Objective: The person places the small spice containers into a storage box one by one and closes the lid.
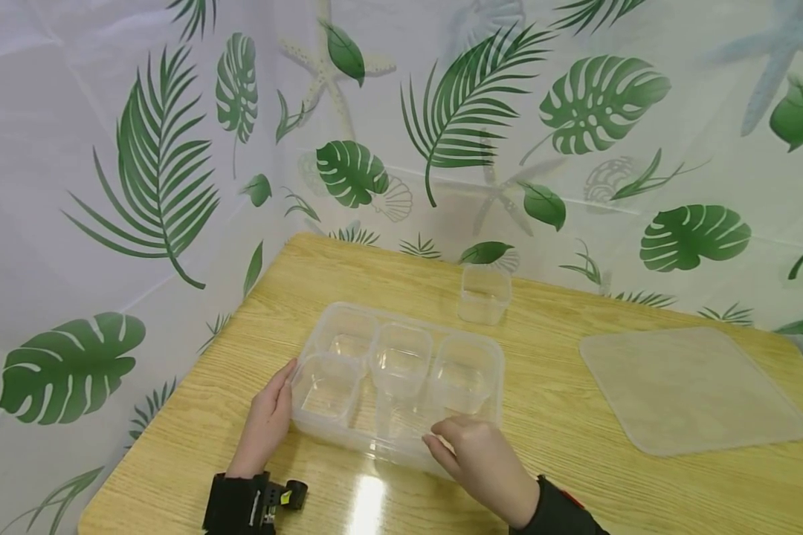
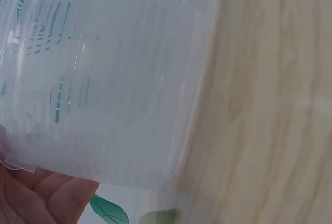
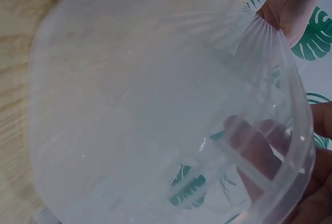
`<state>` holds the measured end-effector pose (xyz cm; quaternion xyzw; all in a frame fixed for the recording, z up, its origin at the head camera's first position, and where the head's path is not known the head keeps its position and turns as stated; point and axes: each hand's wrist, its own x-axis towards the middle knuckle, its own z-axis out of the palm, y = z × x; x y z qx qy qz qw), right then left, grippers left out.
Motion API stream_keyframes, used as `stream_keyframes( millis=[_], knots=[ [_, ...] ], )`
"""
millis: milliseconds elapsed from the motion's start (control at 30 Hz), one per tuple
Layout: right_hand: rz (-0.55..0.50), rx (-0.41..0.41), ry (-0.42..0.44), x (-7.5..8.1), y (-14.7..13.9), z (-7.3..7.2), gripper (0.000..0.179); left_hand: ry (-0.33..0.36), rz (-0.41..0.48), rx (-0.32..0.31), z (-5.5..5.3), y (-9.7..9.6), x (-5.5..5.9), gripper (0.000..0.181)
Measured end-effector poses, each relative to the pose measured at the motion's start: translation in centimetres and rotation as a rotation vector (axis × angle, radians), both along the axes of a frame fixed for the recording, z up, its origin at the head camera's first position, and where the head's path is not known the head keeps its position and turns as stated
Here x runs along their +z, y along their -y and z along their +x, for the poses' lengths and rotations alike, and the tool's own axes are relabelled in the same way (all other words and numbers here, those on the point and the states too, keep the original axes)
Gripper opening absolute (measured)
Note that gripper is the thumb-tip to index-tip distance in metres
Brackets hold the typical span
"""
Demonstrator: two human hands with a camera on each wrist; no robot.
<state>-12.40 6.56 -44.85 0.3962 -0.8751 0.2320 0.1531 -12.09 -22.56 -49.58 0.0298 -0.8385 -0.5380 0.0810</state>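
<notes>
— Where does the work stand?
— The clear container (image 1: pixel 401 379) sits on the bench (image 1: pixel 562 416), four small tubs inside, a fifth tub (image 1: pixel 484 295) just behind it. The left hand (image 1: pixel 268 420) rests flat against its left wall, fingers straight; the right hand (image 1: pixel 485 464) pinches the near rim.
— Next?
— Likely fetching that tub, then the lid (image 1: pixel 692 390), well to the right.

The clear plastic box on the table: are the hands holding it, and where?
Yes. The left hand rests against the left end of the clear compartment box; the right hand grips its near rim, fingers inside.
</notes>
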Motion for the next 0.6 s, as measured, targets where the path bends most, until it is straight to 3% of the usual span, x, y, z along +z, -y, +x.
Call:
stream_keyframes(
  millis=[400,600],
  knots=[
    [0.099,-0.007,-0.019,-0.62,0.04,0.12,0.010,-0.017,-0.004,-0.003,0.00,-0.04,-0.03,0.041],
    [0.111,0.019,0.012,-0.80,0.16,0.08,0.013,-0.008,-0.001,-0.003,0.01,-0.04,-0.01,0.041]
  ],
)
